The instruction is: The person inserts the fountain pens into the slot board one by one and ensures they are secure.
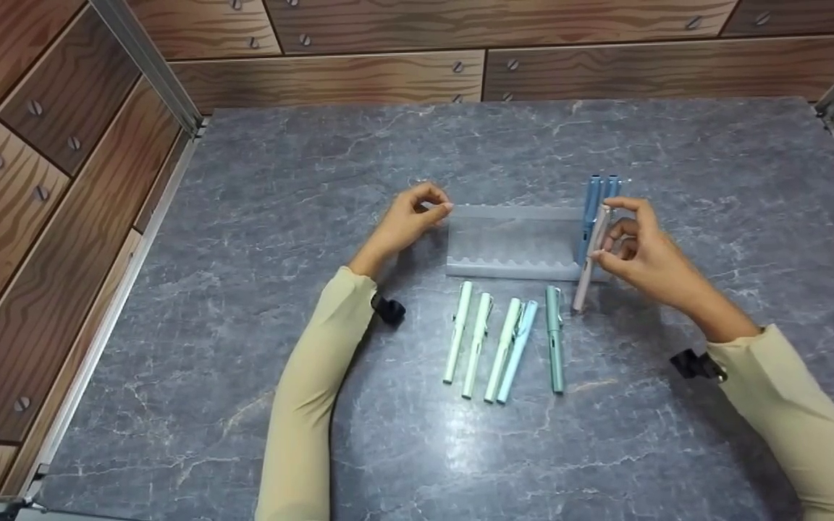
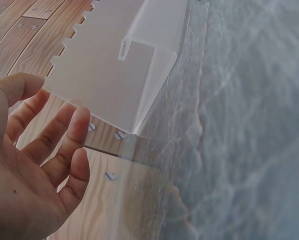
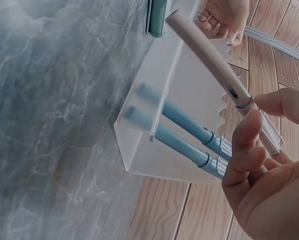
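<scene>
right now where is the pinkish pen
In the head view, the right hand holds the pinkish pen at the right end of the clear rack, near the two blue pens.

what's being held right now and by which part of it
The right hand holds the pinkish-grey capped pen by its clip end; the left hand pinches the frosted pen rack at its far left corner.

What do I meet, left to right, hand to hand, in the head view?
Left hand, first mint pen, second mint pen, third mint pen, light blue pen, dark green pen, pinkish pen, right hand.
</scene>
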A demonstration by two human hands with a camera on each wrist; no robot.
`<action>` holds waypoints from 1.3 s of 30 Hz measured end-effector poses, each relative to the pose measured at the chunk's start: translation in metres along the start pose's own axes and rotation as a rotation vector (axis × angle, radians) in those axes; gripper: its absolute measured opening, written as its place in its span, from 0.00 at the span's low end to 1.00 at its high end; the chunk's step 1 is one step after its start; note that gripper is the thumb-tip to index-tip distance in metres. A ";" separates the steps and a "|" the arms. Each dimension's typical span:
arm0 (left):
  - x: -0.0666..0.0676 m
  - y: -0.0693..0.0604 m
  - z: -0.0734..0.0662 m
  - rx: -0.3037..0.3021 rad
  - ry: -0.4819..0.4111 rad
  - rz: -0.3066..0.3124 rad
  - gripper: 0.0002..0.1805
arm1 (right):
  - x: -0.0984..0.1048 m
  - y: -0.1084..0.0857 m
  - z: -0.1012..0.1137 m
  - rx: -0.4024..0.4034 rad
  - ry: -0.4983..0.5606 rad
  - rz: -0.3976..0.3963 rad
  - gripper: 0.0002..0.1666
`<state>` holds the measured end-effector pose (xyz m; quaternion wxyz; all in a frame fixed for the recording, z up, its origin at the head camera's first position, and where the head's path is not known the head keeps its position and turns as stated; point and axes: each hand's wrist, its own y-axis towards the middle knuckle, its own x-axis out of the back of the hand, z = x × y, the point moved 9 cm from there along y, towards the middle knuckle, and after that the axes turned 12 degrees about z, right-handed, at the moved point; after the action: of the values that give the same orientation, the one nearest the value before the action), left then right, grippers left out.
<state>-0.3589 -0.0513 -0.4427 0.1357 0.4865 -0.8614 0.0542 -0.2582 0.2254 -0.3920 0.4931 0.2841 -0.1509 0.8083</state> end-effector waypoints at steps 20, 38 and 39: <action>0.000 0.001 -0.001 0.006 0.009 0.001 0.07 | 0.008 0.012 0.016 0.021 -0.260 -0.135 0.39; 0.000 -0.001 -0.002 0.008 0.033 0.013 0.07 | 0.011 0.022 0.025 0.039 -0.447 -0.302 0.38; 0.000 -0.001 -0.002 0.009 0.030 0.013 0.07 | 0.011 0.023 0.025 0.037 -0.449 -0.299 0.38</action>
<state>-0.3580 -0.0515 -0.4410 0.1461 0.4808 -0.8620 0.0665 -0.2744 0.2095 -0.3652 0.5558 0.4842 -0.1983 0.6460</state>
